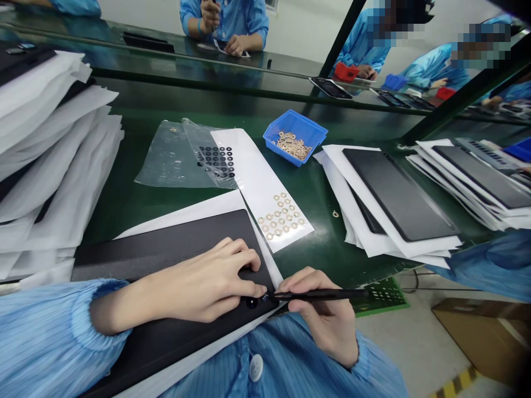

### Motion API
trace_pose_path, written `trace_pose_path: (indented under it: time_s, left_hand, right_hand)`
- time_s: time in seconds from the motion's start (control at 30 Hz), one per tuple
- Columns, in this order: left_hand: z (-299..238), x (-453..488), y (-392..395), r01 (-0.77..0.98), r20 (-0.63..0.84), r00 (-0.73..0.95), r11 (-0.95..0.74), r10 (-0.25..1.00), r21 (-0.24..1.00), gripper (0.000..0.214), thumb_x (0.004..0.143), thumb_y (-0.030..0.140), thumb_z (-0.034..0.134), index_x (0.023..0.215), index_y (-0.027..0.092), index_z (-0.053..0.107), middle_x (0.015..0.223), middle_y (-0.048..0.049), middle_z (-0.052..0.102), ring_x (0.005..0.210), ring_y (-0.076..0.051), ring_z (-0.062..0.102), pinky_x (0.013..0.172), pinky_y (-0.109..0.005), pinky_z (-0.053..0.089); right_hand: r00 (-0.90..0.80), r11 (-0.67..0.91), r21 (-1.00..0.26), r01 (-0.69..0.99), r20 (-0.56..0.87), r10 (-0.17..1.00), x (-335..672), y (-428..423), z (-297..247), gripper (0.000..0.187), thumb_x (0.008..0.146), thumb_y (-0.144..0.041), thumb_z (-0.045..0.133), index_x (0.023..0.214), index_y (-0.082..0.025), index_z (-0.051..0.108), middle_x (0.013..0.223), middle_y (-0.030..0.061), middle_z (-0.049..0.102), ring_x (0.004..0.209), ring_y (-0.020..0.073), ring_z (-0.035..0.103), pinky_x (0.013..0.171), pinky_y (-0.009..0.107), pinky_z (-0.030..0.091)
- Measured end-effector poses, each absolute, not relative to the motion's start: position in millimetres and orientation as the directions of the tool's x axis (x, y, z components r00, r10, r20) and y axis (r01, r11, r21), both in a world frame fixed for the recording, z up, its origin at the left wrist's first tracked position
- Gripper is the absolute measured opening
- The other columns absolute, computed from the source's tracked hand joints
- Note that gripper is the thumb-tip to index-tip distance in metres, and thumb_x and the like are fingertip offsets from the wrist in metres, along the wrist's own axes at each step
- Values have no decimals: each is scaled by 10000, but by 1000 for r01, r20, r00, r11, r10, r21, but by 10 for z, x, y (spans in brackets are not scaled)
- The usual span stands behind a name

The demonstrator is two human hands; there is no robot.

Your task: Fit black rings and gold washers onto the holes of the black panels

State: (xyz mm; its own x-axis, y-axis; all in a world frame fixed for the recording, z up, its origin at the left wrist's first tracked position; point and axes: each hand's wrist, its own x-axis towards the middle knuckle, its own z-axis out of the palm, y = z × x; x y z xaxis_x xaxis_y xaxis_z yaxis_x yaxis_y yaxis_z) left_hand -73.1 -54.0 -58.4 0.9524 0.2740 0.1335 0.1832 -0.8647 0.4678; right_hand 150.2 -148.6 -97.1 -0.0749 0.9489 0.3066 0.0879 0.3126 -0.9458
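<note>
A black tablet back cover (174,246) lies at an angle in front of me on white sheets. My left hand (211,279) rests on it with fingers apart and bent, a fingertip pressing beside the round lens openings (251,302) at its corner. Pinched in my right hand (321,309) is a pair of black tweezers (327,294), its tips pointing left at that corner. Whether the tips grip anything is too small to tell. Just beyond, a white sheet (259,177) carries rows of small beige rings (282,216) and black rings (224,157), partly under clear plastic film (166,157).
A blue bin (286,119) holds many beige rings. One loose ring (336,214) lies on the green table (319,243). Layered covers and white sheets stand tall at left (62,182); another stack (398,193) sits right. Co-workers sit across the bench. A cardboard box (485,342) is on the floor.
</note>
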Motion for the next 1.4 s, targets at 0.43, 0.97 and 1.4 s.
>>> trace_pose_path:
  time_s: [0.43,0.97,1.4]
  left_hand:
    - [-576,-720,-534,182,128,954,-862,271,473,368,843,58,473,1115,242,639,1062,-87,514,940,-232,457,824,-353,365]
    - [-589,-734,-528,185,115,953,-840,280,510,370,840,42,462,1106,223,645,1075,-91,513,952,-233,456,837,-360,376]
    - [-618,-757,-525,149,166,940,-796,298,586,314,848,46,452,1042,182,659,1056,-83,532,954,-214,482,878,-347,377]
  right_hand:
    - [-122,386,-916,107,373,920,1485,-1519,-991,153,847,-116,642,954,-218,606,868,56,660,785,205,659,681,354,536]
    - [-10,494,-868,53,494,869,1371,-1544,-1054,115,866,-153,646,969,-202,642,831,55,658,766,204,677,673,363,580]
    - [144,536,-805,256,579,802,1478,-1279,-715,207,827,-48,596,914,-230,639,783,17,647,737,201,670,654,357,570]
